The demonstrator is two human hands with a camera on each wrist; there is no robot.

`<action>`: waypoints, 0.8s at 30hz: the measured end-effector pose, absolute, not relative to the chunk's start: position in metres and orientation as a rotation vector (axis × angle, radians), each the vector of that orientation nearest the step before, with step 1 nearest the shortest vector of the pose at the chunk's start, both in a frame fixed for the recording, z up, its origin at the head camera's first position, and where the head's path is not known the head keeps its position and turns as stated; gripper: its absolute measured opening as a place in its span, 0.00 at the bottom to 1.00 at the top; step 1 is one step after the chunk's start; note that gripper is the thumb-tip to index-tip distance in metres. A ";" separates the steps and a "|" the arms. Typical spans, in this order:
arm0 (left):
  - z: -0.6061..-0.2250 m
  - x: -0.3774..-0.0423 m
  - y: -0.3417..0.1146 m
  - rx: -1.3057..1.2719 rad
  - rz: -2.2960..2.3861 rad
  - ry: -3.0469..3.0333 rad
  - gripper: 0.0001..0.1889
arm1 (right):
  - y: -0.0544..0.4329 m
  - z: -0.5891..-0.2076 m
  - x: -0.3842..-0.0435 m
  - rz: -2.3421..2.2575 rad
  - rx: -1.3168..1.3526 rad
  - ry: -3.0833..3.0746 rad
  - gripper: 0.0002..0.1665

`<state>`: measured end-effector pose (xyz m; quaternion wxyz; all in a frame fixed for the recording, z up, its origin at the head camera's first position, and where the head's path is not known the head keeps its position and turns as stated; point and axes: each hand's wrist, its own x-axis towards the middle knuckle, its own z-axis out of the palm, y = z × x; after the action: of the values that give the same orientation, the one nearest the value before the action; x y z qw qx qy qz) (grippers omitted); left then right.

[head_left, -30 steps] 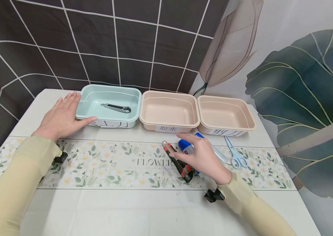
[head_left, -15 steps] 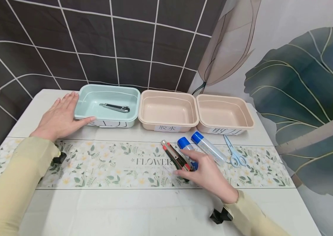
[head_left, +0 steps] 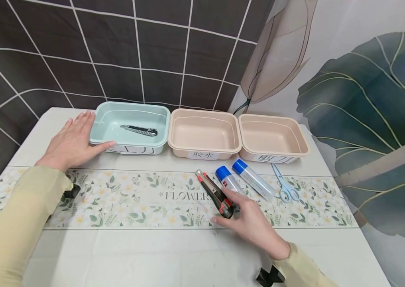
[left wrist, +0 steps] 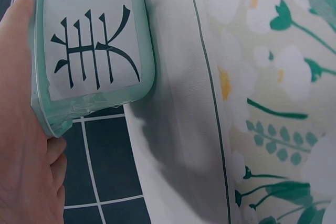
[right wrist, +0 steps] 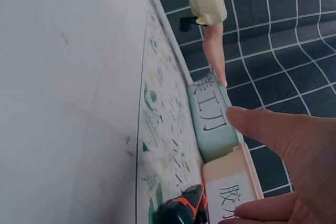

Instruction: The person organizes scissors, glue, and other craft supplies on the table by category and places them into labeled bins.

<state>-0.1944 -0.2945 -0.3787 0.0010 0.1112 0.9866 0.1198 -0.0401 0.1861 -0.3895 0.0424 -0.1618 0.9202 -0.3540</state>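
Observation:
My left hand (head_left: 67, 145) rests with straight fingers along the left side of a pale teal bin (head_left: 156, 149), its thumb on the front rim. A grey and black utility knife (head_left: 139, 130) lies inside that bin. Thumb and fingers apart, my right hand (head_left: 252, 223) hovers by the handle end of a red and black utility knife (head_left: 215, 194) on the table. Just beyond lie a blue-capped glue bottle (head_left: 228, 179), partly hidden by the hand, and a longer clear one with a blue cap (head_left: 254, 180). In the right wrist view, the knife's handle end (right wrist: 184, 208) shows below the thumb.
Two beige bins stand right of the teal one, a middle bin (head_left: 206, 153) and a right bin (head_left: 274, 151), each with a paper label in front. Light blue scissors (head_left: 285, 187) lie near the right bin. A dark gridded cloth (head_left: 116, 52) hangs behind the table.
My right hand has moved down and slightly right, from over the glue bottles to the handle end of the red and black utility knife. The left hand stays at the teal bin.

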 end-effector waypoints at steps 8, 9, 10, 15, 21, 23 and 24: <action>-0.378 -0.194 -0.294 0.354 0.371 3.104 0.59 | 0.181 -0.393 -0.038 -1.057 -0.468 2.807 0.54; -0.378 -0.194 -0.294 0.353 0.372 3.102 0.59 | 0.180 -0.393 -0.038 -1.053 -0.461 2.810 0.53; -0.378 -0.194 -0.294 0.353 0.372 3.101 0.59 | 0.179 -0.393 -0.038 -1.051 -0.456 2.811 0.53; -0.376 -0.195 -0.293 0.355 0.374 3.100 0.59 | 0.177 -0.397 -0.042 -1.058 -0.466 2.819 0.50; -0.376 -0.194 -0.293 0.354 0.388 3.102 0.58 | 0.172 -0.408 -0.049 -0.921 -0.589 2.935 0.48; -0.376 -0.194 -0.293 0.351 0.391 3.100 0.59 | 0.171 -0.410 -0.050 -0.880 -0.621 2.958 0.46; -0.376 -0.194 -0.293 0.350 0.391 3.100 0.59 | 0.170 -0.410 -0.051 -0.872 -0.632 2.961 0.46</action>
<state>-0.1936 -0.2933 -0.3760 -0.0010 0.1113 0.9860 0.1244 -0.0509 0.1704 -0.4104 -0.0044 -0.2007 0.9397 -0.2768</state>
